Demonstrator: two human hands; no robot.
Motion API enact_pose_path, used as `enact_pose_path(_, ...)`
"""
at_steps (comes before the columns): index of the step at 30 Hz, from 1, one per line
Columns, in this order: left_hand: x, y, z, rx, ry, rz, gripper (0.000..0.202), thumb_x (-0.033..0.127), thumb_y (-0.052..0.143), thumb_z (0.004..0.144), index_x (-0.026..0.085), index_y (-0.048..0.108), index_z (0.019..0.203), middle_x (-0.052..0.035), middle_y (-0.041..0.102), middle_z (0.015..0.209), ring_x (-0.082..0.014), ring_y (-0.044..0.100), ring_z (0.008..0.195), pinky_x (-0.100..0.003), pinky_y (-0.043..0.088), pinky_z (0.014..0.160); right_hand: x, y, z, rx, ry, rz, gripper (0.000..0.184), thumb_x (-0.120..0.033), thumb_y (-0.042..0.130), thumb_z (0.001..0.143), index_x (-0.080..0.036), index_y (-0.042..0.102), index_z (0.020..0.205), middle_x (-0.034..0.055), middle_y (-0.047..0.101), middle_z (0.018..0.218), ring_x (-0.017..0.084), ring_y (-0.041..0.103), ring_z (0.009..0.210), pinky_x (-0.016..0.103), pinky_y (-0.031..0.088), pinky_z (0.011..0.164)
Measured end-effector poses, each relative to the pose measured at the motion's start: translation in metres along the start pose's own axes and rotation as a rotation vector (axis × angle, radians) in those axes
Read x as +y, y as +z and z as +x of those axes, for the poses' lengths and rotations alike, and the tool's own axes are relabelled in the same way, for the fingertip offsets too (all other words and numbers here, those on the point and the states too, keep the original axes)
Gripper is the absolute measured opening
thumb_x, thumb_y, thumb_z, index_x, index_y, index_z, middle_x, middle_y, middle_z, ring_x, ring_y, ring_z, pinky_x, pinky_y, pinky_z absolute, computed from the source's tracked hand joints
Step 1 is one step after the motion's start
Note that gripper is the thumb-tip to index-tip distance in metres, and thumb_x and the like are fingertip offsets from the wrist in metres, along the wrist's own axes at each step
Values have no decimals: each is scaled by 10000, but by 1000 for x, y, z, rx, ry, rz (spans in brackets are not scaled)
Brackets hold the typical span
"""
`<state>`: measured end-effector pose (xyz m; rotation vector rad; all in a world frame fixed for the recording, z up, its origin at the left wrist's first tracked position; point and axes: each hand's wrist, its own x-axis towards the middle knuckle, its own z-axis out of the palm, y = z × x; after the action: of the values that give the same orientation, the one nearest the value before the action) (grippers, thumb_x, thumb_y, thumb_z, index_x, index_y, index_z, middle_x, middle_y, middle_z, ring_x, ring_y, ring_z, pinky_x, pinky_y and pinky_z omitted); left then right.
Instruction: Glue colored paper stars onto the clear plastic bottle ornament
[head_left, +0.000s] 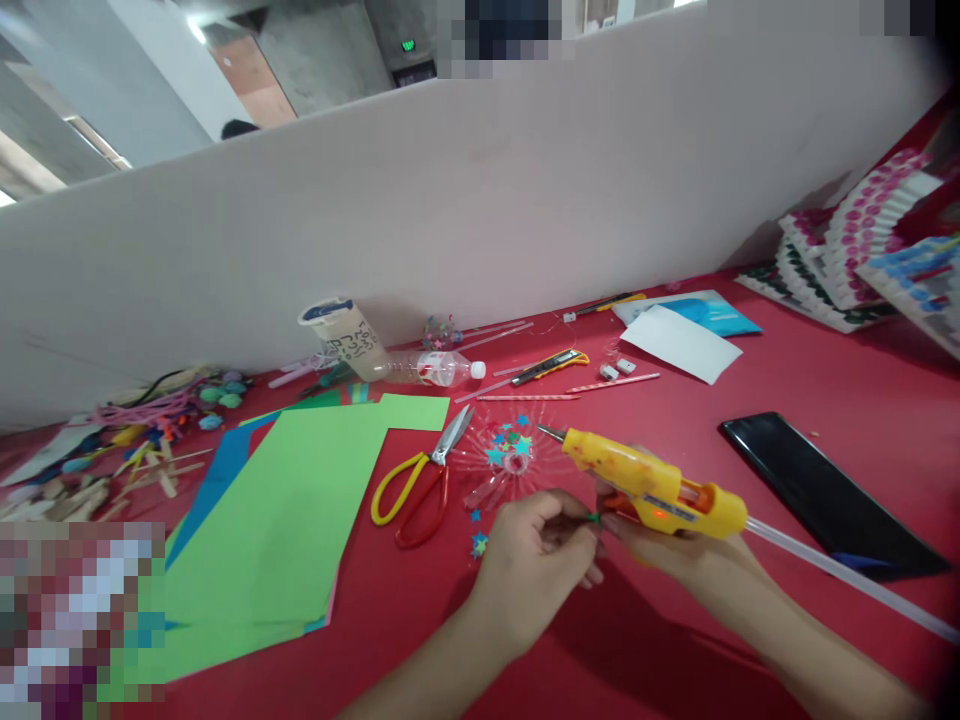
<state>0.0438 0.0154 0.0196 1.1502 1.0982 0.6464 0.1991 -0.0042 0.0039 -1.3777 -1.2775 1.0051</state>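
My right hand (667,552) is wrapped round a yellow hot glue gun (619,468). Its metal tip points left, and a clear glue stick (840,570) runs out of its back. Below the gun, my left hand (525,570) pinches a small green piece (593,518), perhaps a star; its shape is mostly hidden by the fingers. The right fingertips are close to that piece; whether they touch it I cannot tell. Just beyond my hands lies a clear plastic bottle bottom cut into spreading strips (516,463), with blue and green stars on it. Loose stars (480,544) lie beside my left wrist.
Red-and-yellow scissors (431,475) lie left of the strips, next to green paper sheets (292,520). Behind are a plastic bottle (431,368), a paper cup (345,335) and a utility knife (551,368). A black phone (817,490) lies right. A white partition (487,200) borders the table.
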Motion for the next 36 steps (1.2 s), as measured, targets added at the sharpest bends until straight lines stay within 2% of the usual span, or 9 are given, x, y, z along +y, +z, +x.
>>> enact_pose_path(3, 9, -9, 1, 33, 20, -6, 58, 182, 566, 733, 136, 576, 700, 0, 628, 552, -101, 594, 451, -194, 476, 455, -3, -1, -3, 19, 36, 38, 214, -383, 621, 737, -213, 635, 866, 46, 691, 847, 225, 661, 791, 301, 556, 696)
enact_pose_path(5, 17, -17, 2, 108, 104, -34, 91, 199, 576, 740, 143, 563, 669, 17, 608, 502, -102, 588, 431, -192, 477, 445, -5, -3, -6, 40, 66, 17, 218, -407, 607, 760, -211, 646, 849, 45, 686, 839, 215, 656, 807, 282, 551, 712)
enact_pose_path(7, 24, -25, 2, 166, 161, -43, 81, 195, 600, 734, 142, 571, 680, 16, 625, 518, -103, 592, 441, -196, 493, 454, -7, -6, -7, 25, 47, -16, 214, -423, 592, 771, -219, 642, 814, 25, 667, 762, 194, 647, 739, 261, 548, 644)
enact_pose_path(9, 29, -31, 2, 212, 197, -34, 61, 184, 614, 732, 137, 585, 706, 8, 654, 569, -101, 600, 461, -198, 507, 467, -9, -9, -7, -36, -41, -49, 203, -418, 573, 786, -222, 625, 779, 9, 633, 695, 168, 620, 656, 239, 527, 564)
enact_pose_path(12, 30, -33, 1, 268, 226, 13, 58, 180, 606, 748, 127, 607, 726, -3, 676, 619, -88, 598, 482, -187, 516, 488, -9, -10, -5, -143, -167, -108, 202, -380, 549, 812, -210, 581, 707, 1, 579, 630, 138, 568, 572, 205, 476, 474)
enact_pose_path(14, 29, -33, 1, 298, 238, 41, 63, 183, 601, 757, 127, 616, 732, 1, 677, 622, -82, 601, 493, -176, 518, 499, -9, -10, -5, -159, -201, -144, 203, -362, 545, 819, -205, 556, 690, -4, 556, 615, 124, 538, 540, 191, 446, 440)
enact_pose_path(19, 28, -33, 1, 318, 244, 66, 58, 180, 588, 770, 140, 610, 733, 28, 647, 555, -80, 603, 487, -158, 507, 492, -9, -7, -6, -147, -219, -198, 200, -358, 539, 827, -205, 535, 699, -24, 517, 578, 101, 480, 471, 184, 422, 417)
enact_pose_path(24, 28, -34, 1, 318, 243, 82, 56, 183, 587, 774, 147, 607, 736, 34, 641, 541, -87, 612, 498, -162, 509, 505, -13, -8, -5, -161, -231, -243, 191, -349, 535, 827, -210, 545, 696, -6, 564, 616, 130, 550, 530, 208, 483, 494)
enact_pose_path(36, 27, -32, 0, 355, 277, 133, 53, 170, 583, 767, 155, 618, 731, 42, 639, 553, -78, 621, 499, -146, 503, 516, -14, -8, -5, -114, -218, -241, 173, -358, 571, 788, -218, 620, 698, 9, 644, 627, 157, 604, 537, 217, 515, 498)
